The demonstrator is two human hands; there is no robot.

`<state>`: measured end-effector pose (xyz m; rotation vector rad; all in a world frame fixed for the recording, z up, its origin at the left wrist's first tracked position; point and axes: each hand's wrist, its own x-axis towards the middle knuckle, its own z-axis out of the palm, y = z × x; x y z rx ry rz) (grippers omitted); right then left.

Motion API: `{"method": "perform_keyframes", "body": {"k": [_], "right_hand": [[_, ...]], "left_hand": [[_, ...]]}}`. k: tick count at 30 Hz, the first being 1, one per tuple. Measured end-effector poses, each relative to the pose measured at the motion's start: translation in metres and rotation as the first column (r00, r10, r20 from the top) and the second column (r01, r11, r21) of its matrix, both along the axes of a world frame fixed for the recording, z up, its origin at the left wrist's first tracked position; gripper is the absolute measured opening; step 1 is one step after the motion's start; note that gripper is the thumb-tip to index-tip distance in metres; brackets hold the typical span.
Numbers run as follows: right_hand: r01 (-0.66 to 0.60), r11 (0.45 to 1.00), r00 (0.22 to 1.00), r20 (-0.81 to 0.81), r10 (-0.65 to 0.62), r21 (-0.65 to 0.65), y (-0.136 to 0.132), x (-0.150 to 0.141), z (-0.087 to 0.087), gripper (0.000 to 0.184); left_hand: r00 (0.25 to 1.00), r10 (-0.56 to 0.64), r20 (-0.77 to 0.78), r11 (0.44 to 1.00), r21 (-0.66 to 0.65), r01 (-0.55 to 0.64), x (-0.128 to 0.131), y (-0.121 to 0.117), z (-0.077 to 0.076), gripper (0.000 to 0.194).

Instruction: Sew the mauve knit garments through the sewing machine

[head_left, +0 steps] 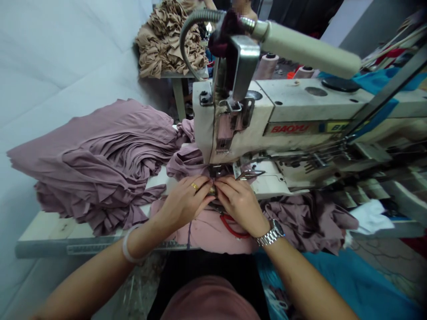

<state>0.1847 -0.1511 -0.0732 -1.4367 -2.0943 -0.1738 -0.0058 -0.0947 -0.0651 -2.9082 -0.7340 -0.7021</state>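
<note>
My left hand (187, 198), with a gold ring, and my right hand (239, 202), with a metal watch at the wrist, meet at the front of the sewing machine (240, 129). Their fingertips are closed just below the presser foot (215, 171), pinching mauve fabric (188, 161) that bunches behind and left of the needle area. The pinched edge itself is mostly covered by my fingers. Red-handled scissors (230, 227) lie partly beneath my right hand, on a pink cloth (207, 233) along the table's front edge.
A tall stack of mauve cut pieces (110, 146) fills the table's left side. Dark mauve fabric (307, 220) hangs at right beside a white cloth (373, 217). A lamp (307, 48) arches over the machine. Behind are thread cones (267, 66), a beige fabric pile (170, 40) and another person.
</note>
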Motion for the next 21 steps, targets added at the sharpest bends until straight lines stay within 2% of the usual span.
{"method": "perform_keyframes", "body": {"k": [6,10,14,21], "right_hand": [[-0.003,1.000,0.999,0.034,0.003,-0.027,0.011,0.005,0.000,0.023],[-0.001,1.000,1.000,-0.011,0.002,0.015,0.011,0.006,-0.003,0.022],[-0.038,0.997,0.997,0.066,0.034,0.060,0.006,0.007,-0.003,0.026],[-0.042,0.999,0.994,0.102,0.042,-0.003,-0.002,0.009,-0.002,0.036]], "left_hand": [[1.000,-0.011,-0.025,1.000,-0.008,0.011,-0.003,0.004,0.002,0.033],[0.999,-0.001,-0.033,1.000,0.011,0.001,-0.003,0.004,0.004,0.034],[0.999,0.012,-0.046,1.000,0.012,-0.011,-0.002,0.003,0.007,0.036],[0.998,0.002,-0.056,1.000,0.023,-0.001,-0.001,0.005,0.007,0.037]]}}
